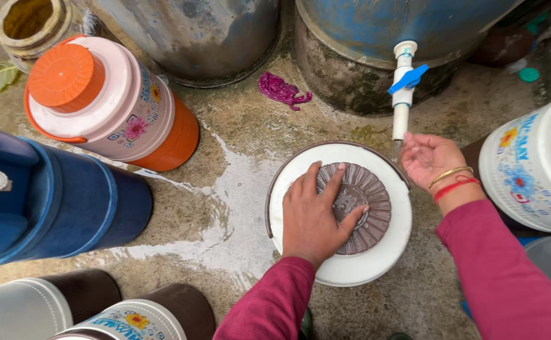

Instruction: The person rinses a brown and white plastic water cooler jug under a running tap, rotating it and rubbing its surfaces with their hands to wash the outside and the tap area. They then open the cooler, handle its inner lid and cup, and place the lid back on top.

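Note:
A white insulated water jug (376, 258) stands upright on the wet concrete floor, seen from above. Its brown ribbed screw lid (367, 204) sits in the middle of the top. My left hand (313, 214) lies flat over the lid's left side, fingers spread on the ribs. My right hand (430, 157) is cupped palm up just under the white tap (403, 94) with a blue lever, which juts from a large blue drum (376, 25). Bangles and a red thread circle that wrist. Both arms wear maroon sleeves.
An orange-and-pink jug (108, 101) lies at upper left and a blue jug (49, 201) at left. More white-and-brown jugs (130, 318) stand at the bottom left, another white jug (533, 170) at right. A second drum (193, 34) stands behind. A purple scrap (280, 90) lies on the floor.

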The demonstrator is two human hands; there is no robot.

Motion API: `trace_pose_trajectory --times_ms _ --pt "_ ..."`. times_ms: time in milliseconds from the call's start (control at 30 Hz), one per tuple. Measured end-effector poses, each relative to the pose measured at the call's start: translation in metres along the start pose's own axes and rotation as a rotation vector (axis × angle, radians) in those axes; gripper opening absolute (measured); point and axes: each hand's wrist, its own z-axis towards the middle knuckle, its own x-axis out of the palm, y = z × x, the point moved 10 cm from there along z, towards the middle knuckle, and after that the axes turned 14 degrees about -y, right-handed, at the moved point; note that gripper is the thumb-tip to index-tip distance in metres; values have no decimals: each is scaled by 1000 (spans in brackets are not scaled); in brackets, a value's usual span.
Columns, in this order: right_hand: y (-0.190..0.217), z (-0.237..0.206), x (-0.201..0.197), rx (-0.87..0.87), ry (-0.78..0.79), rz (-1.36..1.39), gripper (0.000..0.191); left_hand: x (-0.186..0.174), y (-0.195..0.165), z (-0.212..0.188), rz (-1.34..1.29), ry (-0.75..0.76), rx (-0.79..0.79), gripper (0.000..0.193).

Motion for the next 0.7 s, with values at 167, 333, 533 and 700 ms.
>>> trace_pose_trajectory --times_ms 167,333,533,700 --pt "5 -36 -5 -294 -147 -966 37 0 1 1 -54 -27 -21 62" --pt "8 -92 27 -1072 -232 -1766 62 19 34 7 -376 27 -349 50" --pt "-73 -100 32 -633 -397 -1658 115 40 153 -31 -10 139 -736 68" --pt "-127 -106 44 -521 -747 -1880 151 70 161 -42 -511 123 -836 64"
